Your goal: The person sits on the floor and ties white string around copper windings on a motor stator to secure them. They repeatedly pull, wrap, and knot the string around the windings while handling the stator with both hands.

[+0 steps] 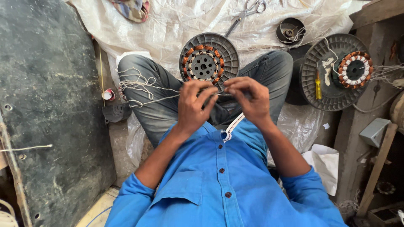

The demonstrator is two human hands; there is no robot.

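Observation:
I sit cross-legged in grey jeans and a blue shirt. My left hand (191,105) and my right hand (248,98) are raised close together over my lap, both pinching a thin white string (145,86) that trails in loose loops across my left knee. Just beyond my fingers lies a round motor stator with copper windings (203,65), resting on a grey ribbed disc (227,50) between my knees.
A second copper-wound stator (354,69) sits on another grey disc (320,59) at the right, with a yellow screwdriver (318,86) on it. Scissors (248,10) and a small dark cup-shaped part (290,30) lie on the white plastic sheet. A dark slab (46,109) fills the left.

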